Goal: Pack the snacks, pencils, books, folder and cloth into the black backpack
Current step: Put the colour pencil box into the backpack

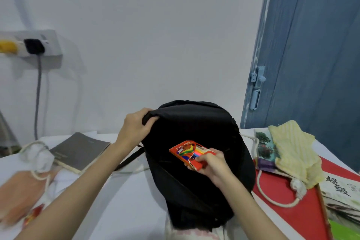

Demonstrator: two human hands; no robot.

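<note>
Right hand (211, 163) pinching red box (190, 152) lettered "Color Pencils" over open black backpack (204, 161), left hand (134, 128) gripping its rim, table (136, 191) beneath.

Black backpack (194, 122) stands open at table (136, 200) centre. Left hand (134, 128) grips its upper rim. Right hand (212, 163) pinches a red coloured-pencil box (187, 150) over the opening. Grey book (78, 150) near left edge; yellow cloth (294, 150) on a red folder (288, 214) toward right edge.

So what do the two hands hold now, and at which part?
The left hand grips the black backpack by its top edge. The right hand pinches the colour pencil box at its near end.
</note>
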